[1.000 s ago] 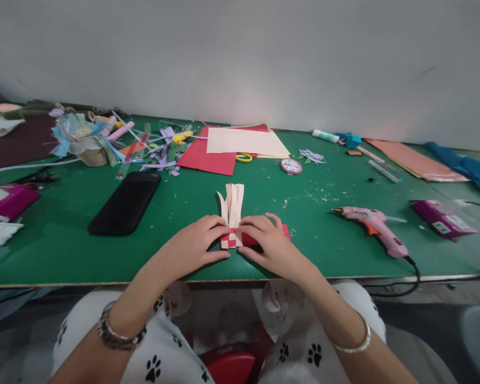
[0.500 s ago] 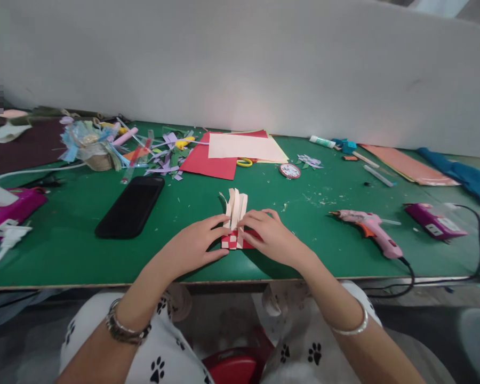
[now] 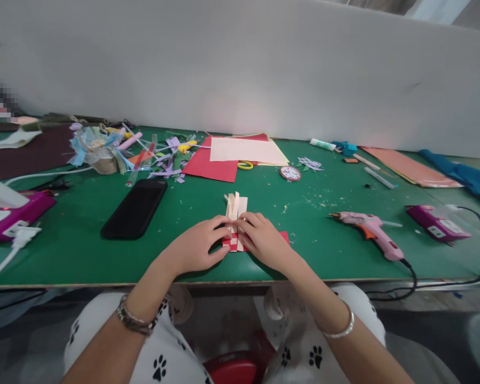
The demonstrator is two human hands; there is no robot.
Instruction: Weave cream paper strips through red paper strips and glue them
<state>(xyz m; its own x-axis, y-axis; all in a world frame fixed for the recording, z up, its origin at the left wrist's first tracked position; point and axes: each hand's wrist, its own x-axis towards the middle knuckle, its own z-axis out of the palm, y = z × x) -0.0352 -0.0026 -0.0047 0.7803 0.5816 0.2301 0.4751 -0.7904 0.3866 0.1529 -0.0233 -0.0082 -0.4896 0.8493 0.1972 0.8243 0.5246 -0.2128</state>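
Observation:
A small woven paper piece (image 3: 234, 241) of red and cream strips lies on the green table (image 3: 324, 250) near its front edge. Loose cream strip ends (image 3: 236, 205) stick up behind the weave. My left hand (image 3: 198, 245) rests on the weave's left side, its fingers curled and pinching at the strips. My right hand (image 3: 264, 240) covers the right side, fingertips pressed on the strips next to the left hand's. Red paper shows under the right hand.
A black phone (image 3: 136, 208) lies to the left. A pink glue gun (image 3: 370, 226) with a cable lies to the right. Red and cream sheets (image 3: 232, 154), yellow scissors (image 3: 245, 165), paper scraps (image 3: 164, 157) and a purple box (image 3: 438, 221) sit farther back.
The right hand's fingers have moved left onto the cream strips, closer to the left hand. The standing strip ends have been drawn closer together. The head view has shifted slightly.

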